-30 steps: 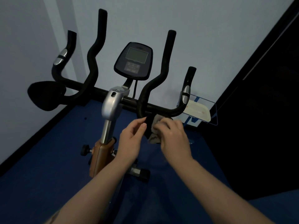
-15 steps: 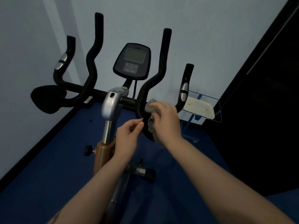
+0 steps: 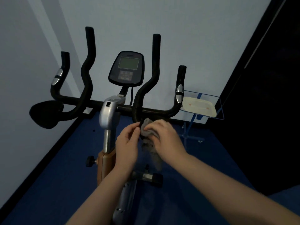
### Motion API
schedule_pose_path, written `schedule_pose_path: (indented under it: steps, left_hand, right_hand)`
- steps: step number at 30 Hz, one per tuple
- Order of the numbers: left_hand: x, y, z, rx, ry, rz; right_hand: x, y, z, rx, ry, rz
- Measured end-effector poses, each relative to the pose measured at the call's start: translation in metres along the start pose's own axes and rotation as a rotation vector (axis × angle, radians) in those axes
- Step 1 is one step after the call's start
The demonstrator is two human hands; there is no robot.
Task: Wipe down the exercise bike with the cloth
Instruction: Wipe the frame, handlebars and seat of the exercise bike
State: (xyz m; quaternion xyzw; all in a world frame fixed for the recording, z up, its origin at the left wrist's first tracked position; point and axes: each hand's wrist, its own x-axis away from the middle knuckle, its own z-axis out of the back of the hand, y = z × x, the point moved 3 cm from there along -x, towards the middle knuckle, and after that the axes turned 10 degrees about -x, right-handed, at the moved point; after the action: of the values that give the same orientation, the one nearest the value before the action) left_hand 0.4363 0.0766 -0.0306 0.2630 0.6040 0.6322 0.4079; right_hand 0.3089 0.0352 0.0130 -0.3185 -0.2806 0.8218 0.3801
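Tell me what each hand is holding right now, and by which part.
The right hand grips the cloth by its bunched upper end, the rest hanging below. The left hand pinches the black lower end of the handlebar beside the cloth.

A home workout corner: an exercise bike (image 3: 112, 111) on blue flooring (image 3: 56, 168) beside plain walls (image 3: 178, 30).

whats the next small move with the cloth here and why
Probably slide the grey cloth up the right inner handlebar. The right hand presses it against that bar's bottom end, which the left hand pinches, and the rest of the bar rises above, not under the cloth.
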Motion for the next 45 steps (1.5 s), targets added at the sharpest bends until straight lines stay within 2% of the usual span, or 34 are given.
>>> schedule_pose_path:
  steps: [4, 7, 8, 12, 14, 17, 18, 21, 23, 29, 33, 37, 42, 45]
  left_hand:
    - [0.0, 0.012, -0.01, -0.155, 0.007, -0.116]
    - [-0.001, 0.017, -0.011, -0.277, 0.016, -0.19]
    - [-0.003, 0.017, -0.009, -0.299, 0.016, -0.203]
    - [-0.012, 0.019, -0.005, -0.318, -0.007, -0.198]
    - [-0.011, 0.019, -0.004, -0.31, -0.004, -0.188]
    - [-0.008, 0.018, -0.004, -0.279, 0.012, -0.174]
    - [-0.008, 0.018, -0.005, -0.273, 0.008, -0.17]
    - [-0.009, 0.018, -0.004, -0.266, -0.019, -0.168]
    - [-0.01, 0.019, -0.003, -0.271, -0.049, -0.176]
    - [-0.01, 0.019, -0.003, -0.273, -0.066, -0.193]
    - [-0.013, 0.017, 0.0, -0.253, -0.095, -0.21]
    - [-0.012, 0.02, -0.005, -0.271, -0.046, -0.231]
    - [-0.006, 0.02, -0.006, -0.331, -0.007, -0.211]
    - [-0.006, 0.021, -0.008, -0.346, 0.064, -0.176]
  right_hand:
    - [-0.022, 0.005, 0.034, 0.011, 0.227, -0.056]
    - [-0.009, 0.008, 0.032, -0.076, 0.183, -0.103]
    - [-0.004, 0.01, 0.033, -0.13, 0.201, -0.121]
    - [-0.01, 0.029, 0.069, -0.433, 0.445, -0.266]
    - [-0.014, 0.04, 0.074, -0.514, 0.427, -0.344]
    - [-0.012, 0.039, 0.038, -0.576, 0.218, -0.441]
    - [-0.008, 0.04, 0.025, -0.602, 0.235, -0.457]
    - [0.012, 0.041, -0.001, -0.551, 0.49, -0.451]
    - [0.022, 0.04, -0.009, -0.497, 0.586, -0.465]
    - [-0.015, 0.034, 0.013, -0.357, 0.507, -0.467]
    - [0.014, 0.028, -0.007, -0.244, 0.533, -0.43]
    - [-0.021, 0.038, 0.012, -0.166, 0.367, -0.528]
    - [-0.009, 0.036, 0.006, -0.137, 0.366, -0.379]
    - [-0.005, 0.045, 0.013, -0.113, 0.224, -0.312]
